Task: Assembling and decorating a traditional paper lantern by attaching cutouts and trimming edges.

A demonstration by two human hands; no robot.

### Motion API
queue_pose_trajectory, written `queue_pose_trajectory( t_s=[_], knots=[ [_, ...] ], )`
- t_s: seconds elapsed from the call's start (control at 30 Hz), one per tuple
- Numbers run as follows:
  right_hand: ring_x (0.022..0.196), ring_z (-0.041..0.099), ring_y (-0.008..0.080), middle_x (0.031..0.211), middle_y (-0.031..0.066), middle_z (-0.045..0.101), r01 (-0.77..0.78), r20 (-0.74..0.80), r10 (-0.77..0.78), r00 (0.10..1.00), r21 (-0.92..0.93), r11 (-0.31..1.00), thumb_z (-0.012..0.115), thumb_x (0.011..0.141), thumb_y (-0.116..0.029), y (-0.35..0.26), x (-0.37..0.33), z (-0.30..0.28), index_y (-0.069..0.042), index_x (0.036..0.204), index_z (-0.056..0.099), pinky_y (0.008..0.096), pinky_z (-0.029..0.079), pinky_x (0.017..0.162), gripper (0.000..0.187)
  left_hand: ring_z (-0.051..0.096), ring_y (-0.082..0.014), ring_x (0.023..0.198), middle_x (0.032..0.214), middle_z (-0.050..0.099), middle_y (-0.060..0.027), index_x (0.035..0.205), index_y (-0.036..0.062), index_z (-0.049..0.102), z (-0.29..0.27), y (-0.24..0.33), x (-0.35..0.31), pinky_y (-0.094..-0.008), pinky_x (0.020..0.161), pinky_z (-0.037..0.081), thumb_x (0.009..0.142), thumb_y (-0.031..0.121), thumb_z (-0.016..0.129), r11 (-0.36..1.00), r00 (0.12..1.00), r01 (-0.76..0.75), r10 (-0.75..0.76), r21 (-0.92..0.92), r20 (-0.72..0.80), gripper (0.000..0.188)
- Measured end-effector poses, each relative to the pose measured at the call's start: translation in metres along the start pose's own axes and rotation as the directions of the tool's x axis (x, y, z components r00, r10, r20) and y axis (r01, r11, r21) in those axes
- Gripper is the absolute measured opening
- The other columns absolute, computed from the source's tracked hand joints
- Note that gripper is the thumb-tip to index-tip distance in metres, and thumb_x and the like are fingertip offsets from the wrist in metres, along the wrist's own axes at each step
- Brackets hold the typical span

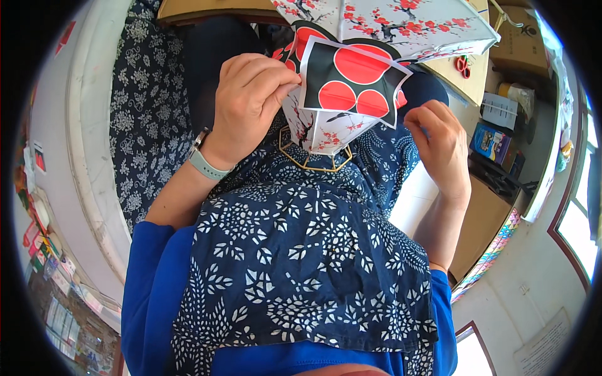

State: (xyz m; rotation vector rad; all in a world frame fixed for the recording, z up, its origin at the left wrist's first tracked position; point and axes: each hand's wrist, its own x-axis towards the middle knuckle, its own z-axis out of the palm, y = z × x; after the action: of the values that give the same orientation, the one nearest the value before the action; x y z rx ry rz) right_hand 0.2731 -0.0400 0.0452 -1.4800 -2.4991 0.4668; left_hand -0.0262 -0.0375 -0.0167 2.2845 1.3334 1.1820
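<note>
In my lap stands a white paper lantern [420,28] printed with red blossoms and dark branches, its lower part narrowing to a gold wire ring [307,168]. Across its waist lies a black panel [323,72] with red round shapes and a white border. My left hand [248,97] is closed, pinching the panel's left edge between thumb and forefinger. Just off the panel's lower right corner is my right hand [442,144], its fingers curled together in a pinch. Whatever these fingers may hold is too small to make out.
Red-handled scissors [463,66] lie on a cardboard surface [473,88] at the upper right. Beyond it, a shelf holds a blue box [490,143] and a cardboard box [519,41]. A patterned dark blue apron [313,263] covers my lap.
</note>
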Motion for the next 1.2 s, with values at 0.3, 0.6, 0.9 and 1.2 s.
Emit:
queue_pose_trajectory(
  t_s=[0.3,0.6,0.9,1.2],
  knots=[
    [0.080,0.059,0.0187,0.090,0.0104,0.062,-0.260,-0.323,0.540,0.777,0.617,0.743,0.063,0.085,0.003,-0.016,-0.015,0.046,-0.004,0.102,0.073,0.0272,0.045,0.069,0.021,0.060,-0.0255,0.094,0.100,0.065,-0.0060,0.099,0.0091,0.070,-0.008,0.009,-0.006,-0.0350,0.083,0.045,0.075,0.002,0.073,0.997,0.998,0.064,-0.064,-0.053,-0.002,0.025],
    [0.108,0.051,0.0308,0.112,0.0116,0.058,0.035,-0.364,-0.035,0.931,-0.006,0.999,0.064,0.090,-0.030,-0.035,0.003,0.038,-0.008,0.114,0.071,0.0388,0.044,0.089,0.033,0.051,-0.0312,0.111,0.120,0.058,-0.0132,0.116,0.0096,0.069,-0.009,0.029,0.011,-0.0423,0.096,0.038,0.086,0.027,0.068,0.972,0.981,-0.148,0.120,0.185,0.153,0.035],
    [0.114,0.046,0.0321,0.120,0.0114,0.054,0.011,-0.335,-0.050,0.941,-0.116,0.993,0.057,0.090,-0.051,-0.040,0.018,0.036,-0.015,0.121,0.069,0.0445,0.038,0.098,0.049,0.048,-0.0298,0.111,0.119,0.055,-0.0109,0.125,0.0151,0.066,-0.002,0.031,0.022,-0.0434,0.096,0.034,0.091,0.041,0.060,0.932,0.974,-0.147,0.077,0.333,0.214,0.044],
    [0.112,0.049,0.0300,0.118,0.0113,0.056,-0.020,-0.311,-0.056,0.949,-0.238,0.971,0.055,0.093,-0.048,-0.043,0.025,0.028,-0.017,0.124,0.068,0.0428,0.038,0.096,0.046,0.049,-0.0287,0.106,0.114,0.056,-0.0105,0.117,0.0104,0.069,-0.003,0.030,0.027,-0.0435,0.090,0.034,0.085,0.044,0.065,0.905,0.972,-0.203,0.139,0.375,0.189,0.046]
  ],
)
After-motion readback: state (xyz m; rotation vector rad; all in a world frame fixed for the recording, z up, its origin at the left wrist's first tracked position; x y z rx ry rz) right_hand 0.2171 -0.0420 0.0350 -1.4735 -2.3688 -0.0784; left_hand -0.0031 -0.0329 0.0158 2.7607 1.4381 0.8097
